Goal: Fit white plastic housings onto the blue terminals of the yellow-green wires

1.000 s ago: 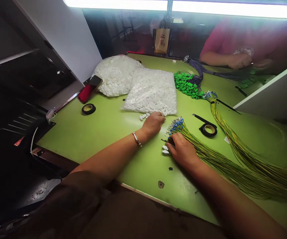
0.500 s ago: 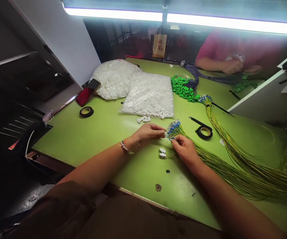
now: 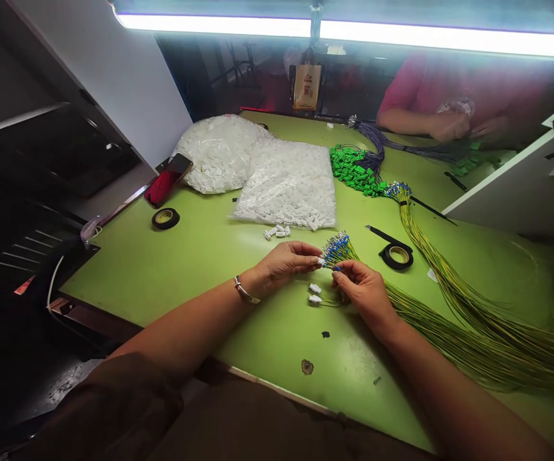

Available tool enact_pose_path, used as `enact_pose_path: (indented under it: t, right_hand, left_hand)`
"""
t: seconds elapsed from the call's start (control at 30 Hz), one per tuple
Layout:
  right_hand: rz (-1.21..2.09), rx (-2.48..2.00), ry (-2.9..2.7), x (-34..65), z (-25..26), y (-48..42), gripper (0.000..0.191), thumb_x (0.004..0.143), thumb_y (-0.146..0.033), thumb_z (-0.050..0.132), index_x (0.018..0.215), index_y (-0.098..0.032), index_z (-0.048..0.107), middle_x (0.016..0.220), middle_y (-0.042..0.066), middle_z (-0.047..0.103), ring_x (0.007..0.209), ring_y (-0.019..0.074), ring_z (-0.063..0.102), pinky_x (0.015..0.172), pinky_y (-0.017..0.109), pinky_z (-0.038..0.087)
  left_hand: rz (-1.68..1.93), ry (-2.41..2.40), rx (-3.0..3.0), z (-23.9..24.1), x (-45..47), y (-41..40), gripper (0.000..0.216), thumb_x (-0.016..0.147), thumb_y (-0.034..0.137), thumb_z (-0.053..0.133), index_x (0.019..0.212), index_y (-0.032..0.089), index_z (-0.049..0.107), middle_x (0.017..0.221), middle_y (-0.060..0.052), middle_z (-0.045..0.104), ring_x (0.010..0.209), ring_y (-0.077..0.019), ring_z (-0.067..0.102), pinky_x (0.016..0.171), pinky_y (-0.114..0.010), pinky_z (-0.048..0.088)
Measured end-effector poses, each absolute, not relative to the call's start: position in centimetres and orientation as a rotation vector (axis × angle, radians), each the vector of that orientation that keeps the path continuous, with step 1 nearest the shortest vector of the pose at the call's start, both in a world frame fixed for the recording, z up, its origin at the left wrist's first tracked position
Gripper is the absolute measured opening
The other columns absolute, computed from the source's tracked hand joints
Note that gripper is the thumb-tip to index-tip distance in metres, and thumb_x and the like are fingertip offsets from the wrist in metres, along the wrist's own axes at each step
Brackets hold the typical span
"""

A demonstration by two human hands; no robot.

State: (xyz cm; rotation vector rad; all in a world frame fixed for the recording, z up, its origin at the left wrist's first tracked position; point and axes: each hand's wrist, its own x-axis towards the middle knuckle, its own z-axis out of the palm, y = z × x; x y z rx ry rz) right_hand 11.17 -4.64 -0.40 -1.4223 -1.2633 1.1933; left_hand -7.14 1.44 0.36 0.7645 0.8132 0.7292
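Note:
My left hand (image 3: 292,264) pinches a small white connector housing (image 3: 321,261) between thumb and fingertips. Close beside it, my right hand (image 3: 362,288) is closed on a thin yellow-green wire by its blue-sleeved end. Just behind my fingertips lies a bundle of yellow-green wires (image 3: 336,246) with blue sleeves and bare metal terminals; its long tails run off to the right under my right forearm. Two white housings (image 3: 314,299) lie on the table below my hands, at least one with a wire in it. Several loose white housings (image 3: 277,232) rest beyond my left hand.
Two clear bags of white housings (image 3: 289,186) stand at the back. Black tape rolls (image 3: 166,218) lie left and right, tweezers-like black tool (image 3: 388,237) by the right one. Green connectors (image 3: 357,171) and a second wire bundle (image 3: 418,240) lie right. Another person (image 3: 444,121) sits opposite.
Both hands stay nearly in place at the bundle's end. The white housing in my left fingertips now shows more clearly beside the wire end. The view has shifted slightly.

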Motion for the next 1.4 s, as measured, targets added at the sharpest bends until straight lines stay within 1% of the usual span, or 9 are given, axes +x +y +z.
enact_pose_path:
  t: [0.17,0.37,0.53,0.7,0.8,1.0,1.07,1.13,1.4]
  right_hand:
    - [1.07,-1.472,-1.356,11.1,0.1,-4.6,0.021,0.068,-0.034,0.064,0.061,-0.015,0.063,0.055,0.0,0.056,0.05,0.01,0.044,0.048,0.023,0.036]
    - [1.052,-1.489,-1.379,11.0,0.1,-4.4,0.019,0.067,-0.032,0.06,0.057,-0.016,0.059,0.05,-0.003,0.049,0.049,0.0094,0.039,0.048,0.023,0.032]
    - [1.059,-1.532,-1.397,11.0,0.2,-4.3,0.019,0.064,-0.031,0.06,0.053,-0.016,0.055,0.047,-0.004,0.044,0.047,0.0088,0.036,0.046,0.023,0.03]
    - [1.013,-1.554,-1.466,11.0,-0.2,-4.2,0.02,0.065,-0.03,0.058,0.051,-0.016,0.052,0.047,-0.004,0.041,0.048,0.0085,0.035,0.046,0.023,0.029]
    - [1.009,-1.498,-1.537,11.1,-0.2,-4.2,0.019,0.067,-0.029,0.057,0.053,-0.016,0.054,0.05,-0.004,0.045,0.049,0.0085,0.039,0.048,0.023,0.032]
    - [1.363,-1.474,-1.339,11.5,0.4,-4.4,0.022,0.066,-0.038,0.062,0.064,-0.017,0.056,0.052,-0.001,0.056,0.04,0.0101,0.048,0.042,0.024,0.042]
    - [1.387,-1.469,-1.231,11.5,0.4,-4.4,0.021,0.064,-0.036,0.064,0.068,-0.017,0.056,0.054,-0.001,0.059,0.041,0.012,0.052,0.043,0.026,0.046]
    - [1.342,-1.482,-1.206,11.4,0.2,-4.4,0.019,0.063,-0.033,0.064,0.069,-0.017,0.056,0.053,-0.001,0.058,0.04,0.0123,0.052,0.042,0.026,0.046]
    - [0.941,-1.566,-1.519,11.1,-1.1,-4.3,0.006,0.064,-0.022,0.055,0.062,-0.017,0.057,0.051,-0.002,0.052,0.044,0.0091,0.043,0.042,0.021,0.036]
  left_hand:
    - [0.694,0.815,0.807,0.4,-7.0,1.3,0.033,0.056,0.019,0.083,0.084,0.009,0.069,0.078,-0.005,0.068,0.07,-0.0101,0.064,0.077,-0.026,0.049]
    - [0.717,0.823,0.969,0.7,-6.7,0.8,0.034,0.055,0.02,0.082,0.084,0.009,0.069,0.082,-0.006,0.069,0.073,-0.0104,0.062,0.077,-0.025,0.046]
    - [0.727,0.834,1.004,0.5,-6.7,1.1,0.033,0.053,0.022,0.083,0.08,0.009,0.069,0.078,-0.005,0.069,0.072,-0.0106,0.062,0.078,-0.027,0.047]
    - [0.713,0.83,1.18,0.1,-6.6,1.4,0.025,0.054,0.021,0.081,0.074,0.01,0.069,0.072,-0.004,0.068,0.068,-0.0102,0.06,0.074,-0.025,0.048]
    - [0.694,0.829,1.257,0.0,-6.3,1.2,0.02,0.056,0.018,0.078,0.071,0.01,0.069,0.07,-0.004,0.068,0.066,-0.01,0.06,0.071,-0.024,0.048]
    - [0.728,0.894,1.181,-0.2,-5.9,0.9,0.02,0.055,0.017,0.078,0.071,0.009,0.068,0.07,-0.004,0.068,0.065,-0.0103,0.06,0.069,-0.024,0.048]
    - [0.748,0.903,1.179,-0.3,-5.9,0.9,0.021,0.056,0.017,0.078,0.072,0.009,0.068,0.071,-0.004,0.068,0.066,-0.0103,0.06,0.069,-0.024,0.047]
    - [0.745,0.903,1.18,-0.2,-6.0,1.0,0.02,0.055,0.017,0.078,0.071,0.009,0.068,0.07,-0.004,0.068,0.065,-0.01,0.059,0.068,-0.024,0.047]
    - [0.747,0.969,1.24,-0.8,-5.4,0.7,0.014,0.055,0.012,0.074,0.067,0.01,0.068,0.065,-0.002,0.066,0.061,-0.0091,0.057,0.064,-0.023,0.046]
